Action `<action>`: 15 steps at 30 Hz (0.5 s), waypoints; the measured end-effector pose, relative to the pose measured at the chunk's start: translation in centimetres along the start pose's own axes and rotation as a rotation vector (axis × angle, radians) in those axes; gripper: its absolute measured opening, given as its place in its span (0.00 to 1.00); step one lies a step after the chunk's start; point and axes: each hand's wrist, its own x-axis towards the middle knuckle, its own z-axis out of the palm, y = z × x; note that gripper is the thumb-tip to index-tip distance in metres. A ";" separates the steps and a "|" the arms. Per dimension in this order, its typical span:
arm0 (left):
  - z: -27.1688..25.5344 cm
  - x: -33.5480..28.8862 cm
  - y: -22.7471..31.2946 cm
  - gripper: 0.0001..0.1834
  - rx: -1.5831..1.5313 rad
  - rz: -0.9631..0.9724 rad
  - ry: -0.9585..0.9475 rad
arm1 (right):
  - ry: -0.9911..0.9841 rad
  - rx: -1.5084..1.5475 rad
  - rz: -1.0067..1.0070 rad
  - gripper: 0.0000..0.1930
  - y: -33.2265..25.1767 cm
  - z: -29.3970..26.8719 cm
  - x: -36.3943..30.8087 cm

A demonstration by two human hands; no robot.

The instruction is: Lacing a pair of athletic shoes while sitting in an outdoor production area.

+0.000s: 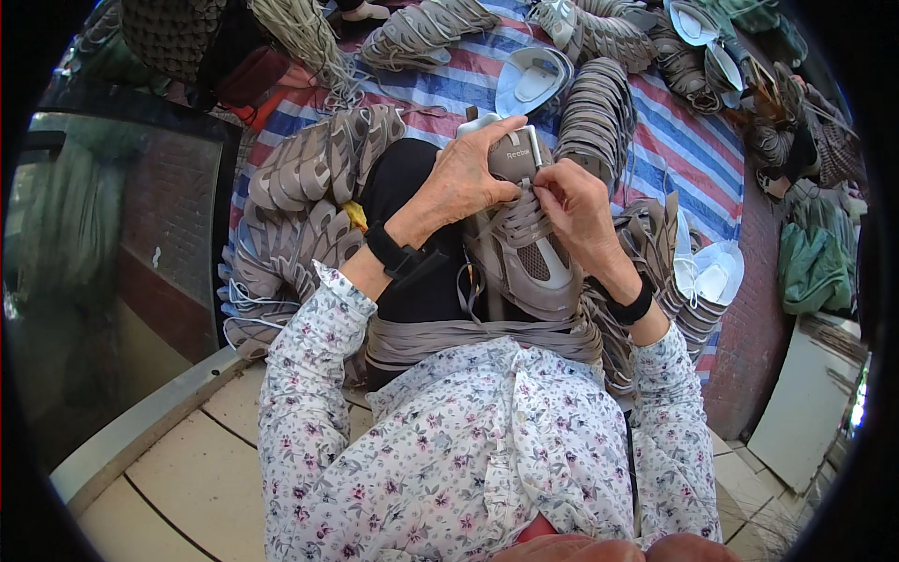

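A grey-brown sneaker upper [534, 276] lies across my lap, toe toward me and tongue [512, 161] pointing away. My left hand [461, 178] grips its upper left side, index finger stretched along the top and thumb bent in by the eyelets. On the other side my right hand [579, 208] is closed in a pinch at the flat lace [524, 223], near the top eyelets. Rows of lace cross the throat of the upper. The lace's end between the right fingertips is hidden. A bundle of flat grey laces [468, 339] stretches over my thighs.
Nested stacks of uppers surround me, including a left stack [314, 169], an upright stack [596, 117] and a right stack [698, 290]. They lie on a striped sheet [688, 169]. More laces [304, 37] hang at the back. A glass door [112, 253] stands left.
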 end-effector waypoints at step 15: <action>0.1 -1.2 0.5 0.38 -0.385 -0.088 -0.015 | 0.082 0.321 0.118 0.05 -0.7 0.2 -0.3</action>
